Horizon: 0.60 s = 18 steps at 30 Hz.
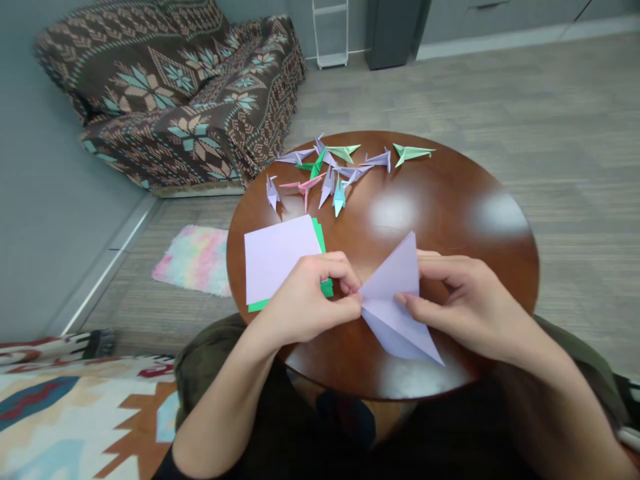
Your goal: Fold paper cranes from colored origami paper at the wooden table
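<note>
A partly folded sheet of lilac origami paper (395, 280) is held up between my two hands above the near side of the round table. With thumb and fingertips, my left hand (320, 293) pinches its left corner. My right hand (460, 300) grips the right side, thumb in front and fingers behind the paper, so part of those fingers is hidden. Creases run across the sheet, and its flaps spread apart to the upper right and lower right. Just left of it, partly behind my left hand, lies a stack of square paper (280, 257), lilac on top with green edges beneath.
Several folded paper cranes in lilac, green, pink and blue, among them a pink crane (304, 187) and a light green crane (413, 153), sit along the far side of the brown table (450, 200). A patterned sofa (200, 100) and a fluffy rug (195, 260) are beyond its left.
</note>
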Motion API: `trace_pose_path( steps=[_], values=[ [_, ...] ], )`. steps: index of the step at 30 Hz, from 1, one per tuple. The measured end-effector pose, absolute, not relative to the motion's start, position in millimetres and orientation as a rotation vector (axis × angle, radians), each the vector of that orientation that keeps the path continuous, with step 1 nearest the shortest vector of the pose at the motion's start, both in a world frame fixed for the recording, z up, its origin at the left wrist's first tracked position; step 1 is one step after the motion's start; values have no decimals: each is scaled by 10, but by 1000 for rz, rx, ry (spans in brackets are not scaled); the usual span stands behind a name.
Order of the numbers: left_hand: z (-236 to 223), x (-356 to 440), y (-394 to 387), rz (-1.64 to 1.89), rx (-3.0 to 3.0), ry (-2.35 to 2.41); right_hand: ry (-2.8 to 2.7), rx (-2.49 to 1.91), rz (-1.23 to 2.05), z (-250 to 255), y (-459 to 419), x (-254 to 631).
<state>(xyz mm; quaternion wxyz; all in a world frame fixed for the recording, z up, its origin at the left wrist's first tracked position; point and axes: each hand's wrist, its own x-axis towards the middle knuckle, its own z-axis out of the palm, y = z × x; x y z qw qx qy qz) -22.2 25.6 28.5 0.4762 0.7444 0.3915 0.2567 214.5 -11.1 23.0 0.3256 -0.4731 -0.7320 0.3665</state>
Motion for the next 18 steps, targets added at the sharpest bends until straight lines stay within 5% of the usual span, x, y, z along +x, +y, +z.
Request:
trace_pose_path(
  steps=[18],
  values=[
    [238, -29, 169, 857, 1432, 917, -1863, -1210, 1216, 253, -147, 1970]
  ],
)
